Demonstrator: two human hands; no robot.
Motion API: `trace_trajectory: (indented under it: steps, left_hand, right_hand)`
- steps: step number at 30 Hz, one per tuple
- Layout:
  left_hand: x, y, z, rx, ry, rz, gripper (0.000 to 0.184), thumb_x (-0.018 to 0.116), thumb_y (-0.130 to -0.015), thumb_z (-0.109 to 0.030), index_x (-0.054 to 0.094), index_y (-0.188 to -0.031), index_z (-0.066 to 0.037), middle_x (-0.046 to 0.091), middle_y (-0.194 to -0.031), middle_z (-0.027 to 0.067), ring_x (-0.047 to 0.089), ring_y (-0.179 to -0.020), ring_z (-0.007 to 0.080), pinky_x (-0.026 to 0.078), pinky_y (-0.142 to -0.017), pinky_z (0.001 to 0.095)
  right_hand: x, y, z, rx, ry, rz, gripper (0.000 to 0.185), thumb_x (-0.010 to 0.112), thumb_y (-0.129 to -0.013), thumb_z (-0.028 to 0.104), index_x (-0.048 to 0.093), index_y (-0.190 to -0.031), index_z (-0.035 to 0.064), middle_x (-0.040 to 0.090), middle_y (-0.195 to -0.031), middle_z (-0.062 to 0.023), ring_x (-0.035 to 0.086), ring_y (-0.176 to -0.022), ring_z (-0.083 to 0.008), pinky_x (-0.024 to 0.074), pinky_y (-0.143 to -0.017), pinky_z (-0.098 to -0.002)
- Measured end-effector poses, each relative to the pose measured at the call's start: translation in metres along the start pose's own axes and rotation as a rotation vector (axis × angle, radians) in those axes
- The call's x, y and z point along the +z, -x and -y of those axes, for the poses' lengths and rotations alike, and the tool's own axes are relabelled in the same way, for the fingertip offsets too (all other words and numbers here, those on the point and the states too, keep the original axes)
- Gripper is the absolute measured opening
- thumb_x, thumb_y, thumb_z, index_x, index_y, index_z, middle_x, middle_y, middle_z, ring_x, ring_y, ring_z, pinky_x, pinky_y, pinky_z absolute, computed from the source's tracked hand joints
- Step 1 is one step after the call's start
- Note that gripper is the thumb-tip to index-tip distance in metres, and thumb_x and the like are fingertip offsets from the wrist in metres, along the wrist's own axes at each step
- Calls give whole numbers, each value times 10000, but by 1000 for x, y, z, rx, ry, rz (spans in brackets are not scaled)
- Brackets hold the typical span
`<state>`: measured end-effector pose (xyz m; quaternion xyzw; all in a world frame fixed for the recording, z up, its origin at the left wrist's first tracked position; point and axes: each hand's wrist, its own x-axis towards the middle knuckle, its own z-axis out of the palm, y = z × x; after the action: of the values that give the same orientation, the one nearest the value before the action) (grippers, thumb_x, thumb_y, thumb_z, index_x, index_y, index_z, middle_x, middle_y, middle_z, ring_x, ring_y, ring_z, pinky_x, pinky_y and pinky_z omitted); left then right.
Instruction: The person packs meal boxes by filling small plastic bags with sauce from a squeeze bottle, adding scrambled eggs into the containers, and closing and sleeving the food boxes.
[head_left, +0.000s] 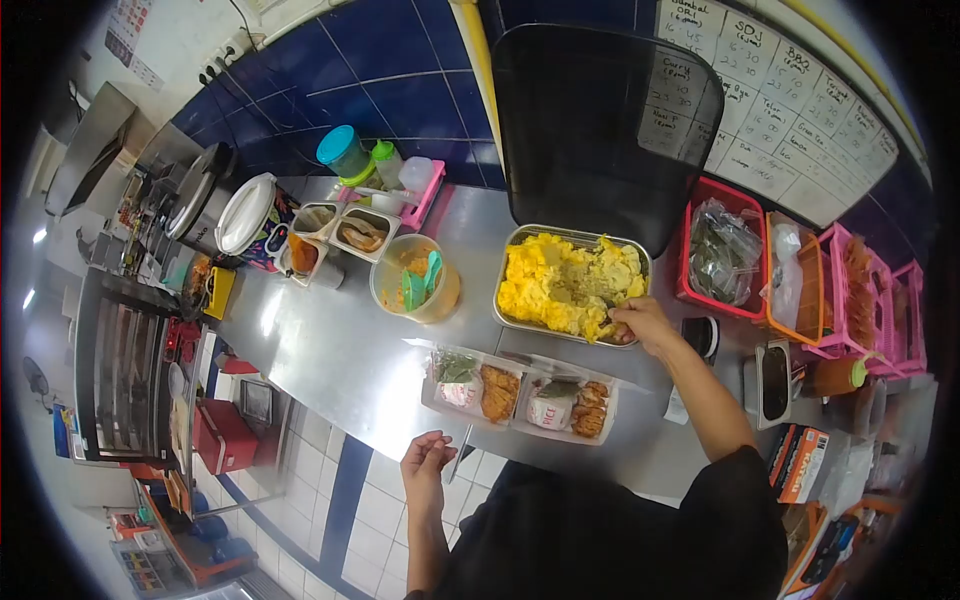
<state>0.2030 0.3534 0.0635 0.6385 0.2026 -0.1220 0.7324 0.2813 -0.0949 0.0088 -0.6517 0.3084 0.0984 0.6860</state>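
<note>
My right hand [643, 324] reaches over the near right corner of a metal tray [565, 336] of yellow scrambled egg [545, 285]. Its fingers are closed at the egg's edge; a small dark part shows by the fingertips, perhaps a utensil handle, but I cannot make it out. In front of the tray stand two open paper boxes. The left box [431, 396] and the right box [607, 425] each hold a wrapped rice pack, a green leafy packet and browned fried pieces. Below the left box, off the table edge, my left hand [428, 457] is loosely curled, with nothing visible in it.
Left of the egg stands a clear tub [387, 292] with turquoise scoops, near metal containers [362, 232]. A dark upright lid [605, 130] rises behind the egg tray. On the right are a red basket [684, 285] of bagged packets, an orange basket [800, 320] and pink baskets [855, 270].
</note>
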Motion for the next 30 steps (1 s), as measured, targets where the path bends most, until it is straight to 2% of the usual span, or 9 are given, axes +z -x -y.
trace_trajectory:
  steps: [6,9,13,16,21,23,26,29,30]
  left_hand:
    - [2,1,-1,-13,102,-5,162,598,-977,-49,622,-1128,1,680,-1019,108,656,-806,145,562,-810,301]
    - [0,2,4,-31,140,10,165,599,-975,-48,617,-1132,0,674,-1022,105,654,-806,146,560,-808,303]
    - [-1,2,5,-29,165,32,163,599,-976,-51,610,-1132,-4,665,-1028,94,653,-811,149,552,-815,307]
    - [-2,0,7,-20,178,58,164,601,-975,-55,608,-1132,-5,663,-1031,89,651,-809,151,545,-821,306]
    - [1,-4,11,-72,144,109,166,600,-972,-50,615,-1130,-5,671,-1021,94,646,-827,144,539,-830,301]
    - [5,-6,13,-78,104,141,162,600,-975,-57,628,-1124,-1,678,-1027,103,643,-841,144,540,-837,302]
    - [10,-7,13,-72,38,191,165,597,-981,-67,637,-1122,8,680,-1033,107,643,-856,146,542,-848,308]
    - [14,-5,9,-37,-23,239,168,594,-988,-77,642,-1120,15,679,-1032,105,644,-872,149,544,-855,314]
    - [14,-5,8,-26,-32,248,169,593,-990,-79,643,-1120,16,678,-1031,105,644,-876,150,545,-856,315]
  right_hand:
    - [-8,-3,-3,5,-314,-21,148,753,-889,151,669,-852,34,664,-761,-41,556,-560,-94,443,-508,-221]
    - [-19,-1,-3,-109,-467,-17,121,748,-895,138,672,-857,52,673,-775,-29,541,-549,-64,420,-497,-199]
    - [-15,91,47,-186,-504,-99,114,727,-912,135,656,-848,74,668,-767,-10,524,-518,-37,376,-445,-180]
    - [-18,159,31,-210,-500,-74,121,725,-908,136,645,-838,79,669,-761,-16,516,-487,-38,374,-416,-198]
    - [29,247,-27,59,-501,-225,140,736,-881,140,638,-808,70,662,-755,-44,555,-465,-65,420,-395,-212]
    - [54,245,-66,93,-473,-317,173,702,-911,138,633,-797,27,703,-906,-79,606,-503,-89,481,-422,-229]
    - [94,219,-107,-382,239,-494,185,662,-921,118,603,-795,-4,697,-1133,-144,649,-521,-160,543,-452,-295]
    - [93,197,-147,-809,1152,-400,172,634,-907,100,569,-790,-8,626,-1304,-186,681,-567,-241,584,-503,-363]
    - [96,202,-142,-713,1191,-372,159,631,-879,94,541,-771,20,629,-1287,-197,694,-633,-278,592,-536,-388]
